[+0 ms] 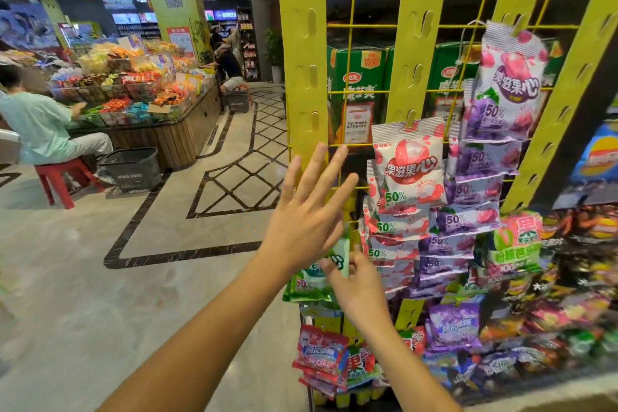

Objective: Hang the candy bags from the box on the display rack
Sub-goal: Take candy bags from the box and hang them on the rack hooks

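Shop aisle, yellow rack (pixel 304 60) ahead. Left hand (pixel 307 214) wide open, fingers spread, before rack strip, holding nothing. Right hand (pixel 359 288) just below it, pinching green bag (pixel 339 252). Red bags (pixel 409 164), purple bags (pixel 481 160) hang right of both hands.

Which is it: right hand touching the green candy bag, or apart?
Touching. The head view shows the right hand pinching the top edge of the green candy bag between thumb and forefinger, with no gap.

Bare left hand (pixel 301 224), right hand (pixel 359 288) — slender fingers (pixel 314 170)
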